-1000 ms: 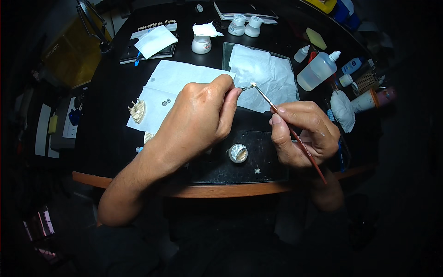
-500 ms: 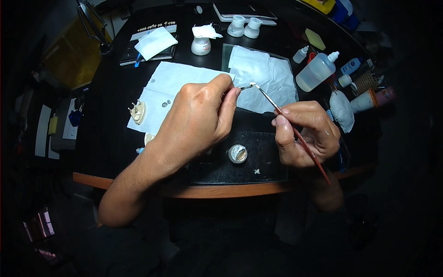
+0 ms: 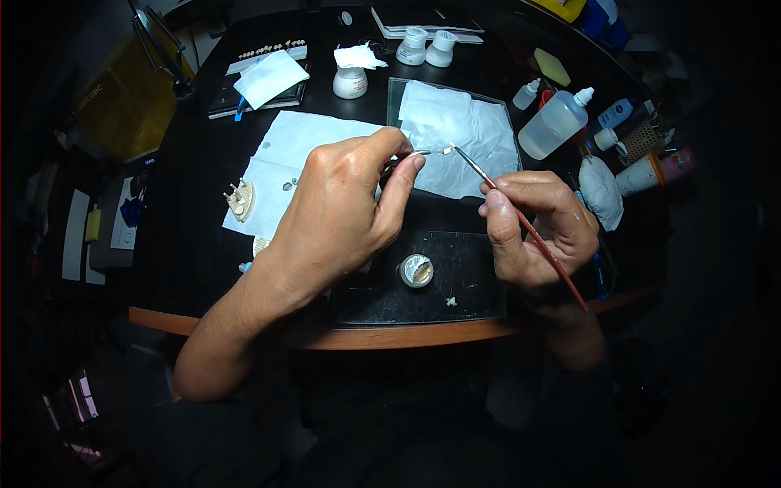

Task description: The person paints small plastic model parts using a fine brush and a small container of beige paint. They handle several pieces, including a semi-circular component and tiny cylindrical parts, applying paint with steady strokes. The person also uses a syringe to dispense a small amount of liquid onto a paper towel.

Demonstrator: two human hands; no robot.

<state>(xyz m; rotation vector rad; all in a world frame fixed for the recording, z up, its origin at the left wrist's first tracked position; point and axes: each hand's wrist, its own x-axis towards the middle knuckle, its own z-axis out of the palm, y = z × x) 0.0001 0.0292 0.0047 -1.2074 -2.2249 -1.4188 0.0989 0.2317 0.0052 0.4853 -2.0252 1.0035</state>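
Note:
My left hand (image 3: 350, 191) is closed around a slim metal holding tool (image 3: 425, 152), probably tweezers or a clamp; its grip end is hidden by the fingers. At the tool's tip sits a tiny whitish piece (image 3: 447, 150) that looks like a tooth crown. My right hand (image 3: 543, 228) pinches a fine brush (image 3: 560, 272) with a red-brown handle, its tip at or very near the piece. Below the hands stands a small open jar (image 3: 416, 271) with torn foil over cream-coloured contents. Left of my left forearm, a cream dental model (image 3: 240, 201) with upright pegs rests on white tissue (image 3: 277, 150).
A glass slab (image 3: 394, 96) bearing crumpled tissue (image 3: 460, 122) lies beyond the hands. Bottles, including a large clear squeeze bottle (image 3: 555, 124), stand at the right. White jars (image 3: 411, 49) and a tooth shade guide (image 3: 272, 50) are at the back. The desk has a wooden front edge (image 3: 399, 335).
The tool and the small piece have turned slightly in my left hand. The brush's handle end has risen a little, its tip staying by the piece.

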